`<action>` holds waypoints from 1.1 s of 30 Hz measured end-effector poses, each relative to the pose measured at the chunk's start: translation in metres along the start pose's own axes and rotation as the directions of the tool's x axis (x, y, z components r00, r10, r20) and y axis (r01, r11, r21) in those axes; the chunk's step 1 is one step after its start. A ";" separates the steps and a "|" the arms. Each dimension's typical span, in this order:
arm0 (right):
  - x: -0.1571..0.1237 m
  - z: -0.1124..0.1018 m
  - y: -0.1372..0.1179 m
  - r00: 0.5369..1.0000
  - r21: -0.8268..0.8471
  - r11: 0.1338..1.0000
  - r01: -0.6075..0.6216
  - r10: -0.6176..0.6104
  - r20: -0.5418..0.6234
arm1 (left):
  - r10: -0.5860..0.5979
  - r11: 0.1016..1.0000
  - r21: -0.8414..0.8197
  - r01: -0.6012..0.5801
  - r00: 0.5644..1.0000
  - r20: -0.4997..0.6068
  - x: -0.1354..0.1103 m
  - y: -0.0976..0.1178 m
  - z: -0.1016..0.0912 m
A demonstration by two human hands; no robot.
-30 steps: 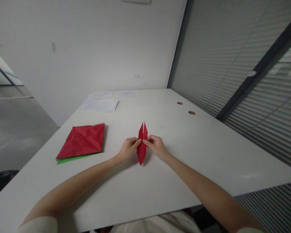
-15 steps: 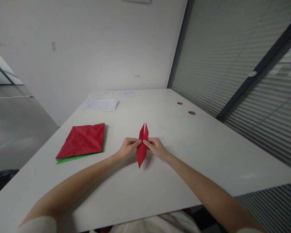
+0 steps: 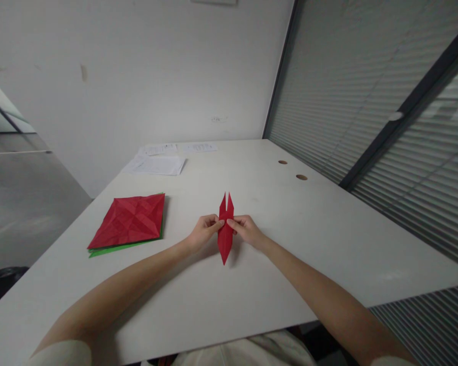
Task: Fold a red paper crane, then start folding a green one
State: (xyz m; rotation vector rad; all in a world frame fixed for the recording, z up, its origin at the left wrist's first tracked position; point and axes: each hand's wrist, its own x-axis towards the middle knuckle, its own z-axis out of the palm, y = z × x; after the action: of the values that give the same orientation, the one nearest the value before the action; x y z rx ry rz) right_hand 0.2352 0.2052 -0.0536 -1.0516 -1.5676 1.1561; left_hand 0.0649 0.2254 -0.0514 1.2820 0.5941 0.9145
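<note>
A narrow folded red paper shape [image 3: 225, 239] stands on the white table [image 3: 275, 284], two thin points at its top and one point at the bottom. My left hand [image 3: 203, 232] pinches its left edge at the middle, fingers closed. My right hand [image 3: 245, 230] pinches its right edge at the same height, fingers closed. Both forearms stretch across the table toward it.
A creased red paper square [image 3: 130, 220] lies on a green sheet [image 3: 110, 249] to the left. White printed papers [image 3: 156, 163] sit at the far edge by the wall. Two round holes [image 3: 301, 177] are in the tabletop at the right, near the slatted blinds.
The folded red shape has shifted slightly to the right and turned more upright. Both hands have kept their pinch on it.
</note>
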 end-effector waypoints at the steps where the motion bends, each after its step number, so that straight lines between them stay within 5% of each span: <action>1: 0.000 -0.001 0.000 1.000 -0.008 1.000 0.001 -0.001 -0.002 | 0.001 1.000 0.009 -0.001 1.000 0.005 0.000 -0.001 -0.001; 20: 0.001 -0.006 0.016 0.984 0.028 0.993 -0.114 0.109 0.138 | 0.012 0.981 0.194 -0.015 1.000 0.013 -0.003 -0.017 -0.008; 28: 0.001 -0.011 0.012 0.986 -0.033 0.999 -0.040 0.045 0.161 | 0.032 0.942 0.331 -0.058 0.996 0.084 0.005 -0.014 -0.021; 33: 0.004 -0.016 0.013 0.984 -0.026 1.000 -0.017 0.022 0.176 | 0.038 0.962 0.265 -0.068 0.993 0.116 0.008 -0.012 -0.019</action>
State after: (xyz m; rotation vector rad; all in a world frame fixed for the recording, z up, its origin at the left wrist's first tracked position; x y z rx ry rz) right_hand 0.2509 0.2153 -0.0624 -1.0048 -1.7161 1.2754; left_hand 0.0564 0.2424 -0.0664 1.5890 0.6143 0.8197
